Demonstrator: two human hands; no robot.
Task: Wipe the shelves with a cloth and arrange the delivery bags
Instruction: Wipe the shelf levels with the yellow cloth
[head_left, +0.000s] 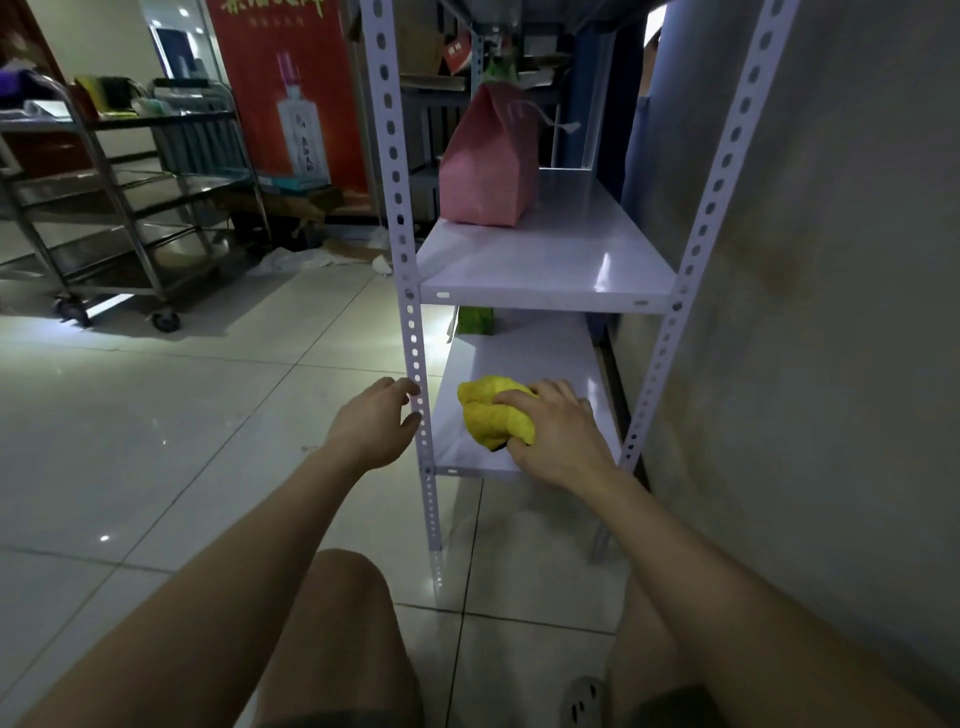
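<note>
Person is crouching at the white metal rack, working the lower shelf (519, 358). Right hand (558, 434) is pressing down on the bunched yellow cloth (491, 415), fingers curled over its top and thumb tucked under its near edge, so it's clamping the cloth against the shelf near the front lip. Left hand (374, 426) is loosely spread, fingertips touching the punched front-left upright (415, 364), looks like bracing, not gripping anything. Pink delivery bag (491, 161) is standing upright on the middle shelf (561, 260), toward the back-left corner; front part of that shelf is bare and glossy. A green bag (475, 321) is sitting at the back-left of the lower shelf, mostly hidden under the shelf above. Progress call: wiping is mid-way at best. Lower shelf is being done now, cloth is only covering the front part, back strip around the green bag is likely still to go. Can't tell whether the middle shelf is already wiped; upper levels are barely showing. Bag arranging looks not yet done.
</note>
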